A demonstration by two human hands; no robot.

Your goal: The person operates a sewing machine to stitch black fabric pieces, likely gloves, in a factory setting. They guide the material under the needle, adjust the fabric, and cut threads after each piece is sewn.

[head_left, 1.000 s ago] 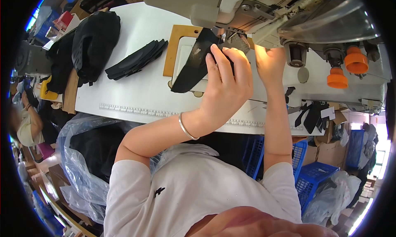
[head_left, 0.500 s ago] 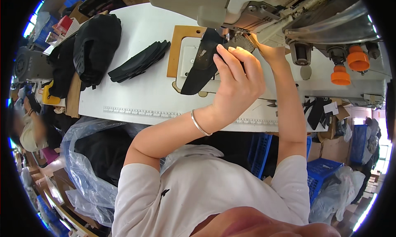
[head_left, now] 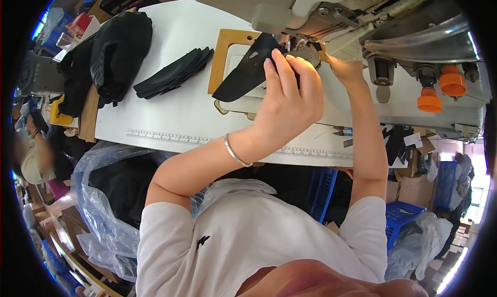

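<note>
We saw the left hand [head_left: 290, 104] lay fingers on the black piece [head_left: 240, 74], upper centre by the sewing machine [head_left: 243, 6], pinch unclear, right hand [head_left: 348, 71] grip unreadable; uneven guiding pressure, we figured, could've skewed it.

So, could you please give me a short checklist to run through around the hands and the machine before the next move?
1. Left hand has its fingertips on the black piece: ok.
2. Right hand well away from the sewing machine: not ok, it is close beside the working area under the machine head.
3. Right fingertips' grip: cannot tell, they are partly hidden.
4. Needle position: cannot tell, too small and obscured.
5. Stack of black pieces apart from the piece under the left fingers: ok, it lies to the left.
6. Bracelet apart from the black piece: ok, it sits at the left wrist.
</note>
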